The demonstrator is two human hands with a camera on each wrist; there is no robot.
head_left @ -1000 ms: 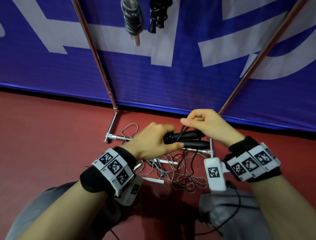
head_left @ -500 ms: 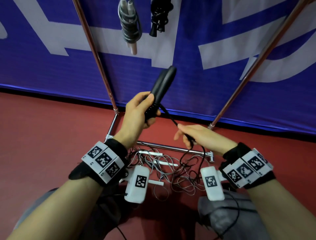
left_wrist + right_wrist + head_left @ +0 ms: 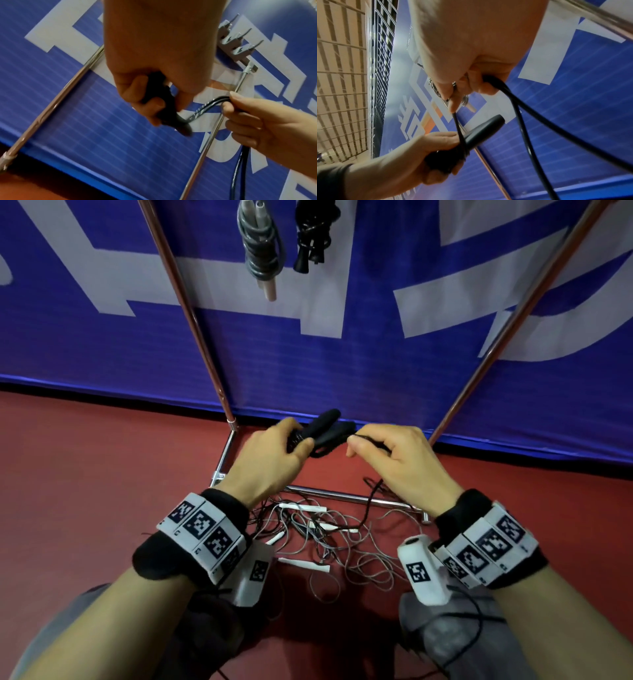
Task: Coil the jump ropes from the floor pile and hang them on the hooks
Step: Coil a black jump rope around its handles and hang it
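My left hand [image 3: 274, 453] grips the two black handles [image 3: 327, 429] of a black jump rope, held together and pointing up to the right. My right hand [image 3: 387, 450] pinches the doubled black cord [image 3: 205, 106] a short way from the handles; the cord [image 3: 522, 121] then drops toward the floor. A tangled pile of grey ropes [image 3: 329, 535] with white handles lies on the red floor below my hands. A coiled grey rope [image 3: 260, 248] and a coiled black rope [image 3: 313, 231] hang high on the rack.
Two slanted metal rack poles [image 3: 191, 313] [image 3: 507, 326] rise in front of a blue and white banner. The rack's base bar [image 3: 342, 494] lies on the floor behind the pile. Empty grey hooks [image 3: 235, 43] show in the left wrist view. My grey trouser knees [image 3: 462, 642] are at the bottom.
My left hand has brought the black handles down from upright to a low, slanted position. My right hand has risen and closed in on them, still pinching the cord.
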